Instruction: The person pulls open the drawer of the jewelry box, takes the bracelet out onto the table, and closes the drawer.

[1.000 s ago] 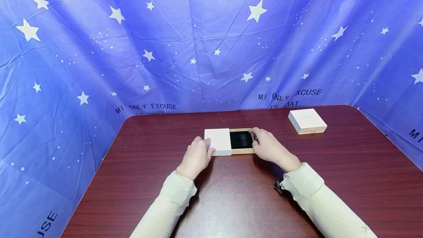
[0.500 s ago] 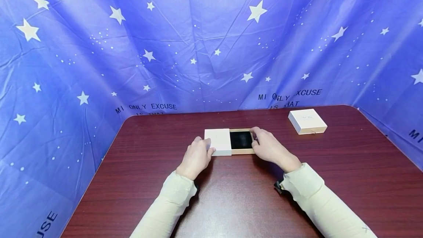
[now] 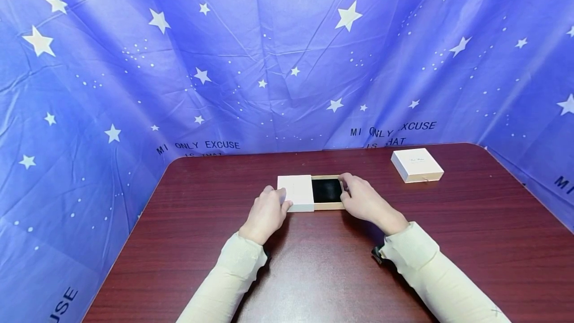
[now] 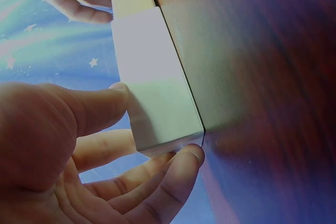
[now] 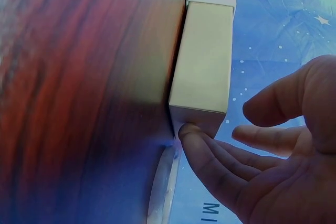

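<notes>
A white drawer-style gift box lies partly slid apart on the table, its white sleeve (image 3: 296, 192) on the left and its cream inner tray (image 3: 329, 206) extending to the right. Black lining or a flat black item (image 3: 327, 190) shows in the tray; I cannot tell which. My left hand (image 3: 265, 213) grips the sleeve's left end, thumb on the near side and fingers round the end, as the left wrist view shows. At the tray's right end is my right hand (image 3: 366, 200). In the right wrist view its lowest finger touches the end face, while the thumb stands apart.
A second white box (image 3: 417, 164), closed, with small lettering on top and a little pull tab in front, sits at the table's back right. Behind the dark red wooden table (image 3: 323, 273) hangs a blue star-patterned curtain (image 3: 269, 39).
</notes>
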Action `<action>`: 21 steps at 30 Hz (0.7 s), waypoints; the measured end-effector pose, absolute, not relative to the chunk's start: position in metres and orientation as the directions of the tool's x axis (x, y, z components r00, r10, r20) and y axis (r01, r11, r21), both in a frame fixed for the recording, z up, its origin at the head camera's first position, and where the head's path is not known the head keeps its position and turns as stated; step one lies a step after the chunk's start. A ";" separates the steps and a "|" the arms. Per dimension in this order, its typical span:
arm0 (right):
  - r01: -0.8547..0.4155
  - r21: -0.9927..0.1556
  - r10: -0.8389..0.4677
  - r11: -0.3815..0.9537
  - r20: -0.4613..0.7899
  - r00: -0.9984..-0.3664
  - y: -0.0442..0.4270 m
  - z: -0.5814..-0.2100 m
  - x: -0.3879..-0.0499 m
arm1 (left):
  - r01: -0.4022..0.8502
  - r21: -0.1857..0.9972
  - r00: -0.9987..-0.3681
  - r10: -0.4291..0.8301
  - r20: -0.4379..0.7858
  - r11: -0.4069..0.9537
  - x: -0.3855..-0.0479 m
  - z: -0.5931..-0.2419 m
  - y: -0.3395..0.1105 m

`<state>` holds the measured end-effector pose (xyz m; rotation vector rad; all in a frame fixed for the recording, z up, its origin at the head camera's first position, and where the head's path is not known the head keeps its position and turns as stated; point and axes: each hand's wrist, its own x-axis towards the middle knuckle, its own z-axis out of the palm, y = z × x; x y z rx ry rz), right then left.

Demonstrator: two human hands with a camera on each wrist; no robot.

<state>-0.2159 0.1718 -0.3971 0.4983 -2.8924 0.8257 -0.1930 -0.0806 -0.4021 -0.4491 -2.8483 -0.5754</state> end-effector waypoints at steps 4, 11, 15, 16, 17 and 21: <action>-0.336 -0.496 -0.285 0.801 0.178 -0.942 0.171 -0.397 -0.216 | 0.334 0.343 -0.932 0.254 0.257 0.878 -0.193 -0.403 -0.081; -0.335 -0.490 -0.285 0.805 0.176 -0.942 0.170 -0.396 -0.215 | 0.339 0.343 -0.930 0.256 0.264 0.876 -0.193 -0.402 -0.081; -0.334 -0.490 -0.284 0.805 0.177 -0.942 0.170 -0.396 -0.215 | 0.341 0.350 -0.930 0.257 0.264 0.873 -0.193 -0.402 -0.081; -0.334 -0.490 -0.284 0.805 0.178 -0.942 0.169 -0.396 -0.214 | 0.340 0.351 -0.930 0.256 0.263 0.873 -0.193 -0.402 -0.081; -0.334 -0.491 -0.283 0.805 0.178 -0.942 0.169 -0.396 -0.214 | 0.339 0.353 -0.931 0.256 0.261 0.872 -0.193 -0.402 -0.081; -0.335 -0.496 -0.281 0.801 0.182 -0.942 0.169 -0.396 -0.214 | 0.337 0.353 -0.932 0.256 0.257 0.873 -0.193 -0.402 -0.081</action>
